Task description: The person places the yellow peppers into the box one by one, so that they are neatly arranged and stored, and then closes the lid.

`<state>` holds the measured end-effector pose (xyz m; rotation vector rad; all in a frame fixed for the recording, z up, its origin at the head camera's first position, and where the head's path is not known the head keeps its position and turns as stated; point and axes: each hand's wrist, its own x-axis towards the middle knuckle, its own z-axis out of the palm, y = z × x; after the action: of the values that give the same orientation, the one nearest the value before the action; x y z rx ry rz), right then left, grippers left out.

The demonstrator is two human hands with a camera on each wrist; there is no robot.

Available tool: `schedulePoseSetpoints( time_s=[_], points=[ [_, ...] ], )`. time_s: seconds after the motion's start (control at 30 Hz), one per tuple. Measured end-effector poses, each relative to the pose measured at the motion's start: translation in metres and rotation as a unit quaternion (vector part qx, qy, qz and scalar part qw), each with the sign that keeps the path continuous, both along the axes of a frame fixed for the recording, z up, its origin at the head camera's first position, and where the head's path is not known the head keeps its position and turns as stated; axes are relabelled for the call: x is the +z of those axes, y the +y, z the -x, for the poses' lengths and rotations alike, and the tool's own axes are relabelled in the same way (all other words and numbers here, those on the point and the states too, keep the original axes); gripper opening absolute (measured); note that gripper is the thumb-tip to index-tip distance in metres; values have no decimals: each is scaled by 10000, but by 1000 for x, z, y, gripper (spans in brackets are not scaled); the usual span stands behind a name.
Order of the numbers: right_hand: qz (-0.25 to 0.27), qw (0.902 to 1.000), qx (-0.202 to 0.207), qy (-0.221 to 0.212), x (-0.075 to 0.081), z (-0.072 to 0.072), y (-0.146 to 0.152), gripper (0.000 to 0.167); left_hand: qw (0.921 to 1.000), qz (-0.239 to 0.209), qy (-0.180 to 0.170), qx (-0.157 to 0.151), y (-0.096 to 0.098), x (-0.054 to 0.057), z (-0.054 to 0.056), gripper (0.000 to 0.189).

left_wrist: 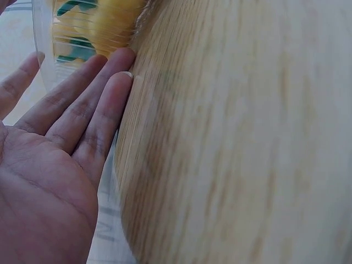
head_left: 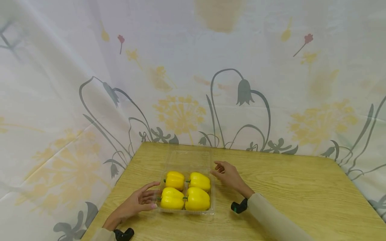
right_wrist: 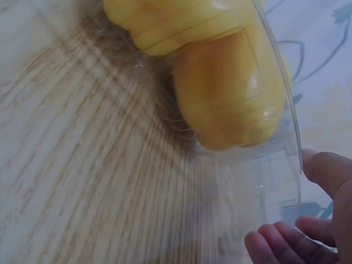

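A clear plastic clamshell box (head_left: 202, 212) lies on the table with its lid (head_left: 190, 158) folded open toward the back. Several yellow bell peppers (head_left: 197, 199) with green stems sit in its base. My left hand (head_left: 137, 202) is at the box's left side, fingers spread and slightly bent, fingertips right at the wall. In the left wrist view, its straight fingers (left_wrist: 113, 102) reach toward the box's ribbed side. My right hand (head_left: 230, 175) is by the back right corner, near the hinge, fingers loosely bent. The right wrist view shows its thumb (right_wrist: 324, 168) at the box's rim.
A wooden table (head_left: 286, 194) carries the box near its front left part. Behind and to the left hangs a flower-printed cloth (head_left: 181, 67) that meets the table's edges. Black wrist devices (head_left: 239, 206) are strapped at both sleeves.
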<state>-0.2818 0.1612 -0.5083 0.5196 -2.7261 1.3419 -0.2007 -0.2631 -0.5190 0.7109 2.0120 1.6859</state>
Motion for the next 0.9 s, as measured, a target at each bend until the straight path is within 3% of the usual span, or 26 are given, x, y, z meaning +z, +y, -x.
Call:
schedulePoseSetpoints(
  time_s=[0.27, 0.53, 0.9],
  points=[
    [94, 9984, 47, -550, 0, 6, 1, 58, 10000, -43, 75, -28, -1, -1, 0, 73],
    [833, 9867, 342, -1354, -1, 8, 1, 62, 9999, -96, 75, -75, -1, -2, 1, 73],
    [1501, 9742, 644, -1560, -2, 12, 1, 62, 9999, -60, 65, -77, 0, -1, 1, 74]
  ],
)
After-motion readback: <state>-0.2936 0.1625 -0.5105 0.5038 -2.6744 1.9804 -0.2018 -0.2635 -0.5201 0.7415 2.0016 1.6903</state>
